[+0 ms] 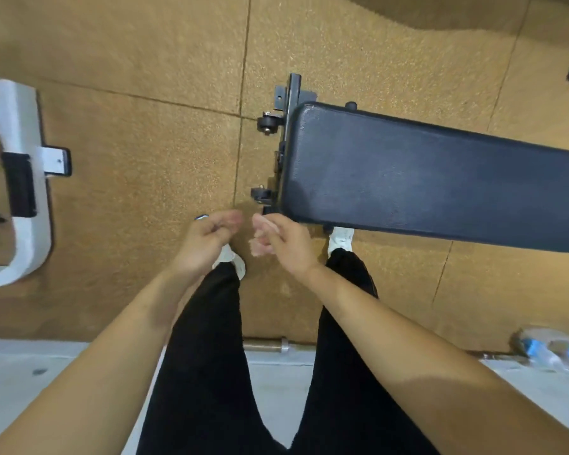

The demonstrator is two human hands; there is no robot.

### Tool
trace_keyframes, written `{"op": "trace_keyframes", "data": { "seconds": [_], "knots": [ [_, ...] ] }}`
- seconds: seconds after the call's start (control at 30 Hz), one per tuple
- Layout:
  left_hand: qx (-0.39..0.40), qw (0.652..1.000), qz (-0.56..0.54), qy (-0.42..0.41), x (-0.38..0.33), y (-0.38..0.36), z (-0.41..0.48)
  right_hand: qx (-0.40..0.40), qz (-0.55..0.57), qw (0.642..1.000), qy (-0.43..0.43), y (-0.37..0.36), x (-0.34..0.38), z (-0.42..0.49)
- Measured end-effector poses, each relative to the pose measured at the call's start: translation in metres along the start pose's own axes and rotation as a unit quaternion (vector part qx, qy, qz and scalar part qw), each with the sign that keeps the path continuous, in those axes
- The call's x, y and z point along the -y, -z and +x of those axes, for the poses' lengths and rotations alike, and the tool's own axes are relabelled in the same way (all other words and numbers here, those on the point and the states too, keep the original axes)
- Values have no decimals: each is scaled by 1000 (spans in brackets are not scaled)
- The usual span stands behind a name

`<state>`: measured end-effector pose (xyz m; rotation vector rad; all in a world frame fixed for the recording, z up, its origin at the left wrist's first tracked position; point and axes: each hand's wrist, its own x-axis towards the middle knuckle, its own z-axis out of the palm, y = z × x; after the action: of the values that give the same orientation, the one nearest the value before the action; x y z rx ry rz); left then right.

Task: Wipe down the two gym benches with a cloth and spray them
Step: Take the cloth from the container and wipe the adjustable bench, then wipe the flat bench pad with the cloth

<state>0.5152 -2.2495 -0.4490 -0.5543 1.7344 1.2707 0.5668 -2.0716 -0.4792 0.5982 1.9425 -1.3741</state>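
Gym bench (424, 182): dark padded top, stood at 2 o'clock from both hands.
Left hand (207, 238): fingers (232, 219) loosely curled, holding nothing.
Right hand (281, 246): fingers loosely curled, empty, just beside bench corner.

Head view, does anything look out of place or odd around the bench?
What look like clear plastic bottles lie tipped over on the floor at lower right, like litter. The bench pad looks intact. The left hand and right hand hold nothing.

Tan speckled rubber floor tiles (145, 60) meet a pale concrete strip (30, 372). A white machine frame (23, 159) stands left.
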Motion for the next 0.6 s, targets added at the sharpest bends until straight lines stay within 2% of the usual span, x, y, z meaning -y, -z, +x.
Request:
{"op": "trace_keyframes", "data": {
  "seconds": [0.17,0.23,0.3,0.4,0.47,0.53,0.6],
  "knots": [
    [17,999,23,-36,-23,88,-39,-9,224,972,-75,-17,109,-21],
    [1,998,30,-58,-41,111,-53,-19,196,978,-65,-23,152,-28],
    [-11,996,28,-87,-61,129,-66,-32,151,988,-16,-27,189,-37],
    [-14,993,-21,-114,-100,150,-84,-30,175,984,30,-29,235,-42],
    [18,991,-67,-112,-128,161,-92,-28,194,979,50,-24,260,-40],
    [34,991,-64,-115,-154,169,-94,-24,224,972,69,-16,284,-38],
    [-4,992,-41,-122,-178,175,-88,-28,236,968,80,-5,305,-33]
  ]
}}
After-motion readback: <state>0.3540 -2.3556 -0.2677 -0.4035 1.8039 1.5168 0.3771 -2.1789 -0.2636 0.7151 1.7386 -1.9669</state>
